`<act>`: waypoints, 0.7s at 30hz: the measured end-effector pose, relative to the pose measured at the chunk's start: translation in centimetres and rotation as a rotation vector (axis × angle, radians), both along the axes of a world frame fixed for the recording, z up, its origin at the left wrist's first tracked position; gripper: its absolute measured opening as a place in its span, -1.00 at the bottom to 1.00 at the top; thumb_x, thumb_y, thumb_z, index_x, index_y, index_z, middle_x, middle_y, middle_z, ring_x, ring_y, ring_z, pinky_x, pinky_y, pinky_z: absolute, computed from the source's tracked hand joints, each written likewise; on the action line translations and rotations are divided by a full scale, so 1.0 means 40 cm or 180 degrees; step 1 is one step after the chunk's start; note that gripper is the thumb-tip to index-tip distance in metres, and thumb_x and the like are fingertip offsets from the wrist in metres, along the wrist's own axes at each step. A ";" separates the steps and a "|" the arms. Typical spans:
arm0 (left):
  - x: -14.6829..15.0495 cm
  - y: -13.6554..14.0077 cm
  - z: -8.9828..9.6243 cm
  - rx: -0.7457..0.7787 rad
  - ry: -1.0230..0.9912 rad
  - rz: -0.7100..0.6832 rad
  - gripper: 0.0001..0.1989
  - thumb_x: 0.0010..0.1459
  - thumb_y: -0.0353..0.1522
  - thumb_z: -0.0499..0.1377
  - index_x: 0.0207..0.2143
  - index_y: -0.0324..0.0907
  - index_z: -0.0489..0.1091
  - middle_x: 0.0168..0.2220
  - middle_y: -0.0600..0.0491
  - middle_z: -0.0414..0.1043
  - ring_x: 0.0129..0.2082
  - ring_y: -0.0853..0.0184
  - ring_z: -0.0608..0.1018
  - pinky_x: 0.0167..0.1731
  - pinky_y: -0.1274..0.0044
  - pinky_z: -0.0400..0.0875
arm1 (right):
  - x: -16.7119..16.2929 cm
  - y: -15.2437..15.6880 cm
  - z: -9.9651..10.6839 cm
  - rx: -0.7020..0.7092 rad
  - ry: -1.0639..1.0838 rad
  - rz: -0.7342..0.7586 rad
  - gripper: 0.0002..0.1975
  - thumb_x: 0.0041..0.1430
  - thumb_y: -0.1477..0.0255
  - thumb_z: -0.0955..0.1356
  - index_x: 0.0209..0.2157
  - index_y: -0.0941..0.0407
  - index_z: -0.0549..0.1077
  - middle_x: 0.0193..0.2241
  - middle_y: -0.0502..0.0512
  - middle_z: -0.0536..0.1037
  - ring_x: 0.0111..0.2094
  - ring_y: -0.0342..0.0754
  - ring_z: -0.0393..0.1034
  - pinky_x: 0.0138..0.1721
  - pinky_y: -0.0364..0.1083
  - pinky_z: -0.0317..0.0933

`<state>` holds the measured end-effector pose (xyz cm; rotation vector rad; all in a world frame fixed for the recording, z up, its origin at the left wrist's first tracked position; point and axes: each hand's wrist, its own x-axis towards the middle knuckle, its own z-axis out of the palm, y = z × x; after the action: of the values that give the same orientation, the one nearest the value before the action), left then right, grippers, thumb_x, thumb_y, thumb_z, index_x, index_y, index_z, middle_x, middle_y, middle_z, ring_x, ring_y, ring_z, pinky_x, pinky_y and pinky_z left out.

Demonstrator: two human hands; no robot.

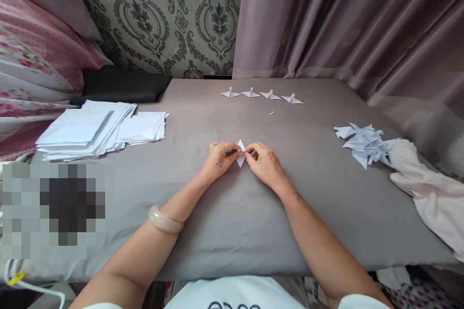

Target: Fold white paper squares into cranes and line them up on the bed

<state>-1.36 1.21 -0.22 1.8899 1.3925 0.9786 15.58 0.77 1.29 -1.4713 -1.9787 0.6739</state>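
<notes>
Between my two hands is a small white folded paper crane [240,159], its pointed wings sticking out above and below my fingertips. My left hand [221,158] pinches its left side, with the fingers closed. From the right, my right hand [264,160] pinches the other side between thumb and fingers. My fingertips hide the middle of the fold. Farther back on the grey cloth stands a row of several finished-looking paper cranes [251,92] with spread wings. A tiny white scrap [271,113] lies in front of that row.
Stacked white paper sheets [81,128] lie at the left, beside smaller paper squares [145,126]. A black folded item [123,83] sits behind them. At the right are a heap of folded papers [366,142] and a pale cloth [424,188]. Curtains [308,14] hang behind the grey-covered table [311,140].
</notes>
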 end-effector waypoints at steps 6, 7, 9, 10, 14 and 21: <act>0.005 -0.005 0.003 0.0069 0.0226 0.0132 -0.95 0.11 -0.37 0.23 -0.39 -0.11 0.51 -0.32 0.07 0.60 -0.27 0.28 0.58 0.04 0.34 0.16 | 0.002 0.006 0.003 -0.0603 0.0532 -0.0062 -0.89 0.05 0.39 0.30 -0.40 0.08 0.46 -0.44 -0.01 0.52 -0.51 -0.16 0.31 -0.37 -0.14 0.17; 0.005 -0.005 0.003 0.0052 0.0244 0.0132 -0.95 0.11 -0.37 0.24 -0.39 -0.11 0.51 -0.32 0.07 0.60 -0.27 0.29 0.57 0.04 0.34 0.15 | 0.002 0.007 0.005 -0.0689 0.0637 -0.0083 -0.87 0.05 0.37 0.30 -0.41 0.09 0.47 -0.46 -0.02 0.52 -0.51 -0.16 0.31 -0.37 -0.14 0.17; 0.006 -0.005 0.003 0.0034 0.0274 0.0125 -0.96 0.10 -0.38 0.24 -0.39 -0.11 0.51 -0.32 0.08 0.60 -0.28 0.29 0.57 0.02 0.35 0.15 | 0.002 0.009 0.008 -0.0826 0.0828 -0.0134 -0.84 0.05 0.33 0.30 -0.43 0.10 0.47 -0.48 -0.01 0.50 -0.49 -0.15 0.31 -0.37 -0.14 0.17; 0.006 -0.005 0.002 0.0038 0.0285 0.0123 -0.96 0.10 -0.38 0.24 -0.39 -0.11 0.51 -0.32 0.07 0.60 -0.28 0.29 0.57 0.01 0.36 0.15 | 0.002 0.009 0.010 -0.0892 0.0907 -0.0166 -0.83 0.04 0.32 0.31 -0.44 0.11 0.48 -0.49 -0.01 0.50 -0.49 -0.15 0.30 -0.37 -0.14 0.17; 0.007 -0.005 0.001 0.0071 0.0305 0.0069 -0.95 0.11 -0.36 0.24 -0.35 -0.10 0.52 -0.30 0.06 0.60 -0.26 0.29 0.57 -0.02 0.38 0.14 | 0.000 0.013 0.008 -0.1068 0.1107 -0.0260 -0.82 0.01 0.31 0.32 -0.44 0.12 0.48 -0.50 -0.02 0.47 -0.50 -0.17 0.27 -0.39 -0.15 0.16; 0.013 -0.011 0.011 0.0076 0.0531 0.0061 -0.95 0.15 -0.37 0.22 -0.36 -0.13 0.49 -0.32 0.11 0.59 -0.28 0.33 0.56 -0.05 0.39 0.10 | -0.004 0.022 -0.013 -0.0987 0.1373 -0.0171 -0.80 0.02 0.28 0.34 -0.41 0.14 0.47 -0.48 -0.01 0.47 -0.49 -0.17 0.28 -0.40 -0.17 0.18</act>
<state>-0.85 0.77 0.22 2.0181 1.5023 0.8664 15.41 1.64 0.76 -1.3973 -1.5482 1.2042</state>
